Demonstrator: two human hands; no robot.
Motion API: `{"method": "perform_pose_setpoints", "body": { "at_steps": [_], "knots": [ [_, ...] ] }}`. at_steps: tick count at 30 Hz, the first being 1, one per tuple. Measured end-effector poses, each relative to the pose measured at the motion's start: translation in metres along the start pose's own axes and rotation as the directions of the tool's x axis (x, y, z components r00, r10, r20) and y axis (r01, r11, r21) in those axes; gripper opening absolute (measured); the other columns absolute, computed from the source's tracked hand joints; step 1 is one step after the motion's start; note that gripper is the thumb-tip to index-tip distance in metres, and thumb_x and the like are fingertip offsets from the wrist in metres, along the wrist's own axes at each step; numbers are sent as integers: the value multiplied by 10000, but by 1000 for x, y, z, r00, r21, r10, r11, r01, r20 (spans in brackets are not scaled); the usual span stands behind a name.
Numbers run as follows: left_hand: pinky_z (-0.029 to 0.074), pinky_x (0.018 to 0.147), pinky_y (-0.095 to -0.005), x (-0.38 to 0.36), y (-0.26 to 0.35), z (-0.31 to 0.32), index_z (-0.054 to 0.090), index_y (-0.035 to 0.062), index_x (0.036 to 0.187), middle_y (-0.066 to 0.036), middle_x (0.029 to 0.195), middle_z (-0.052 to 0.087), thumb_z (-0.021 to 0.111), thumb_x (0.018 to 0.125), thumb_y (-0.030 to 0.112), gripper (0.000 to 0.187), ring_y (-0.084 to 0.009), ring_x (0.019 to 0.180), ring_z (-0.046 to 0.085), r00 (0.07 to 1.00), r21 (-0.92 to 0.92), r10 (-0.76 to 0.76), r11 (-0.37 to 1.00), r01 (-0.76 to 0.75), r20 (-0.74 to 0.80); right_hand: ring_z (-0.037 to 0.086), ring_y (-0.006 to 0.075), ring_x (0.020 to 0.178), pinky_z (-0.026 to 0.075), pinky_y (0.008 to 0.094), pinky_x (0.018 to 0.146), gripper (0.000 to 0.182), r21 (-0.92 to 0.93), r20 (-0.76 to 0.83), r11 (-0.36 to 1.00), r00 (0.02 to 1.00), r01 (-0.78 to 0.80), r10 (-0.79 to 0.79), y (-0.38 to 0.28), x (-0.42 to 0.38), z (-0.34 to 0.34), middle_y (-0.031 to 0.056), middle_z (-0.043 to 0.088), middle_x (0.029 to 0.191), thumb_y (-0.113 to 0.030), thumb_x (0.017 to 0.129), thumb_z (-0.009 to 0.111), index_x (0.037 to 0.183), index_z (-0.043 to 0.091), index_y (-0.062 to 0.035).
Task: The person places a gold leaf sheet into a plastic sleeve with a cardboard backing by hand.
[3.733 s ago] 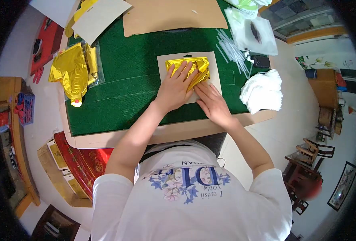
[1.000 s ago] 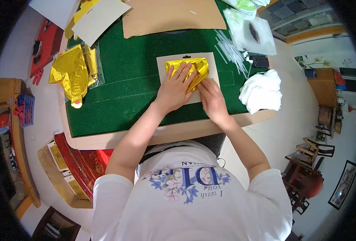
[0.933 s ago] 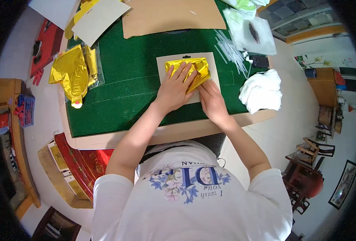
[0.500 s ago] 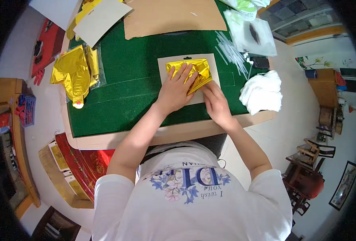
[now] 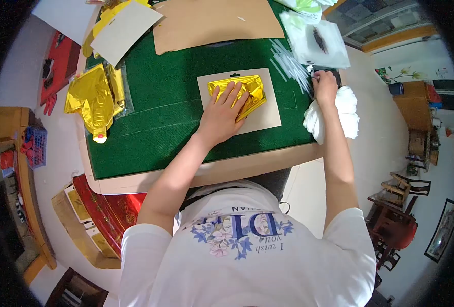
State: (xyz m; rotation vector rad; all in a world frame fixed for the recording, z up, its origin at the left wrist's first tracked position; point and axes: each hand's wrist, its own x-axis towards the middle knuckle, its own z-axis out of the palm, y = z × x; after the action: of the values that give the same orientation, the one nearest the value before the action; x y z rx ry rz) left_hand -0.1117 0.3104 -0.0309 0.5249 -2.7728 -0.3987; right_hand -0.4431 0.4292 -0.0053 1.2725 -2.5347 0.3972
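Observation:
My left hand (image 5: 223, 115) lies with its fingers spread on a folded gold foil piece (image 5: 255, 88), pressing it on a beige card (image 5: 269, 110). The card has a hanging slot at its top edge and rests on the green table surface (image 5: 160, 97). At the right side of the table, my right hand (image 5: 326, 88) has its fingers bent together at a small white item beside a black object (image 5: 338, 77). What the fingertips hold is too small to make out. White straws (image 5: 290, 64) lie just left of this hand, and a white stack (image 5: 347, 110) is beneath and beside its wrist.
Gold foil balloons (image 5: 93, 97) lie at the table's left edge, near another beige card (image 5: 126, 31). Brown cardboard (image 5: 216, 23) spans the far side. Clear plastic bags (image 5: 316, 43) sit at the far right. A red cloth (image 5: 104, 215) is below the table's left front.
My right hand has left the card's right edge and moved right and away from me to the small items by the straws. My left hand stays on the gold foil.

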Motion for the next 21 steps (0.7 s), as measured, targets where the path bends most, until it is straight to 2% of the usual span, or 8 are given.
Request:
{"method": "perform_pose_setpoints", "body": {
  "at_steps": [2, 4, 5, 8, 10, 12, 16, 21],
  "knots": [
    [209, 1151, -515, 0, 1, 0, 412, 128, 1423, -135, 1503, 349, 587, 876, 379, 627, -292, 1417, 291, 1000, 18, 10, 1000, -10, 0, 573, 341, 884, 461, 435, 775, 123, -29, 34, 999, 999, 17, -16, -3, 1, 2, 158, 603, 911, 0, 783, 649, 900, 666, -37],
    [209, 1151, -516, 0, -1, 0, 411, 128, 1423, -134, 1500, 353, 587, 875, 379, 628, -292, 1416, 291, 1000, 31, 10, 999, -10, 5, 597, 292, 802, 483, 373, 735, 80, 221, -174, 973, 984, 65, -26, -26, -8, -10, 144, 600, 844, -30, 791, 678, 870, 671, -33],
    [206, 1152, -516, 0, -1, -1, 409, 127, 1425, -135, 1502, 350, 587, 875, 377, 629, -292, 1417, 291, 1000, 12, 2, 1000, -2, 5, 596, 289, 794, 486, 361, 731, 84, 228, -190, 968, 980, 106, -62, -40, -15, -20, 139, 598, 835, -26, 776, 695, 857, 671, -33],
    [202, 1154, -516, 0, 0, 0, 404, 126, 1429, -135, 1508, 342, 585, 876, 374, 633, -293, 1418, 289, 1000, -8, 3, 1000, -2, 15, 597, 292, 809, 485, 374, 745, 123, 133, -224, 990, 974, 56, -25, -21, -14, -10, 138, 599, 844, -32, 780, 697, 900, 669, -36],
    [200, 1155, -516, 0, -1, 0, 400, 125, 1432, -135, 1512, 337, 584, 877, 374, 636, -294, 1418, 288, 1000, -7, 5, 1000, -5, 19, 596, 309, 833, 481, 396, 760, 185, 66, -163, 998, 987, -1, 11, -4, -9, -3, 141, 603, 860, -37, 780, 696, 962, 663, -41],
    [198, 1157, -514, 0, 0, 0, 398, 126, 1434, -135, 1518, 329, 580, 881, 371, 632, -296, 1420, 283, 1000, 0, 2, 1000, -2, 12, 587, 367, 893, 480, 429, 807, 218, 27, 91, 999, 995, -30, 27, 4, -6, 2, 171, 611, 936, -34, 770, 679, 987, 660, -46],
    [199, 1157, -515, 0, -1, 0, 397, 128, 1436, -134, 1520, 323, 584, 880, 369, 634, -297, 1422, 277, 1000, 13, 0, 1000, -1, 32, 597, 362, 897, 494, 435, 800, 108, 29, 56, 994, 993, -109, 107, 7, 2, 11, 173, 616, 943, -80, 796, 670, 901, 674, -55],
    [201, 1151, -519, 1, 0, -2, 350, 141, 1464, -130, 1520, 318, 555, 904, 347, 630, -302, 1426, 264, 999, 39, 11, 999, -13, 52, 596, 362, 876, 485, 442, 775, 83, 51, 10, 995, 996, -90, 89, 7, 1, 17, 168, 612, 902, -89, 806, 664, 871, 665, -38]
  ]
}}
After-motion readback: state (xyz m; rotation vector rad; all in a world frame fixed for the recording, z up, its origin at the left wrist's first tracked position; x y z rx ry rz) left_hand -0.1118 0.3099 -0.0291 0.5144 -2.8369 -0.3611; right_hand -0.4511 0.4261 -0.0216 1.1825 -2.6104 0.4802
